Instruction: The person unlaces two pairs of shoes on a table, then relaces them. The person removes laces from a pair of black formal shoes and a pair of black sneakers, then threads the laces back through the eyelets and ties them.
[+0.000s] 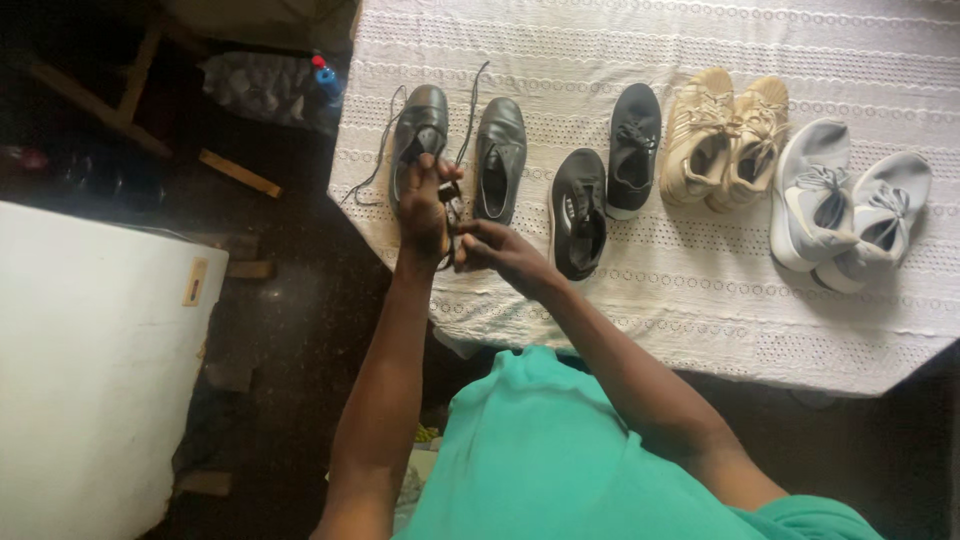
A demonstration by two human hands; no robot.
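The left hand [422, 200] lies over the near end of a black leather shoe [420, 125] at the left end of the row, its grip closed around the heel and the dark lace [462, 110] that trails up from there; the right hand [490, 248] sits just beside it, nearer the table's [700, 310] front edge, fingers pinched on what looks like the lower run of the same lace — though the exact hold is too small to tell. The shoe's long axis runs away from the person, toe far, heel near; so the shoe lies straight ahead of the left hand and up and to the left of the right one. The left hand is plainly the nearer, already touching it.

The second black leather shoe [499, 155] stands parallel, just to the right, untouched; a loose lace end [375, 165] curls off the left shoe toward the table's left edge. Further right, apart from both hands, come a pair of black trainers [605, 180], a tan pair [725, 140] and a grey pair [845, 205], all on the white patterned cloth [650, 60]; a white box-like thing [90, 370] stands on the floor at the left.
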